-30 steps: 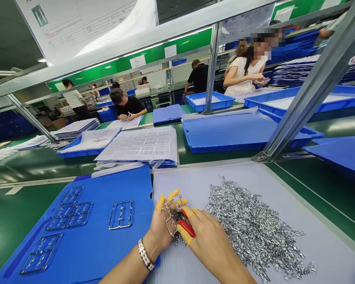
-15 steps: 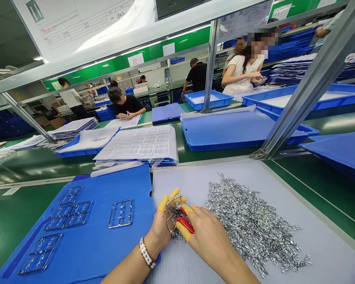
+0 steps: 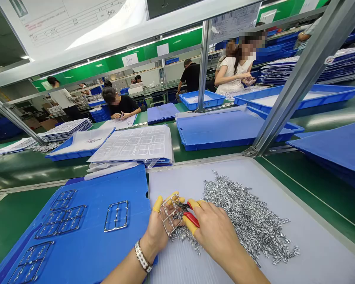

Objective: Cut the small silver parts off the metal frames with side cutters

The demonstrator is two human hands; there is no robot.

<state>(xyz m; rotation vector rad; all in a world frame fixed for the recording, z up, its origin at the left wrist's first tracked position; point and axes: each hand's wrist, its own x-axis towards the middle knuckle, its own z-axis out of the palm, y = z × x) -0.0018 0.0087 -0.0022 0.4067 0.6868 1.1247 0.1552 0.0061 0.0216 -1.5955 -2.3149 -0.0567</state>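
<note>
My left hand (image 3: 157, 230), with yellow finger cots, is closed on a small silver metal frame (image 3: 169, 215) held upright over the grey board (image 3: 313, 252). My right hand (image 3: 214, 232) grips red-handled cutters (image 3: 191, 217) whose tip meets the frame. A wide heap of small shiny metal pieces (image 3: 248, 213) lies on the board just right of both hands. On the blue tray (image 3: 85, 252) to the left lie one single metal frame (image 3: 116, 215) and several more frames (image 3: 60, 221).
Beyond the tray sits a stack of clear blister sheets (image 3: 136, 148) and several blue trays (image 3: 225, 130). A slanted metal post (image 3: 292, 85) stands at right. Other people (image 3: 118, 104) work at benches behind the green conveyor (image 3: 17, 169).
The view has shifted slightly right and down. Both hands stay together on the frame, with the cutters moved a little along it.
</note>
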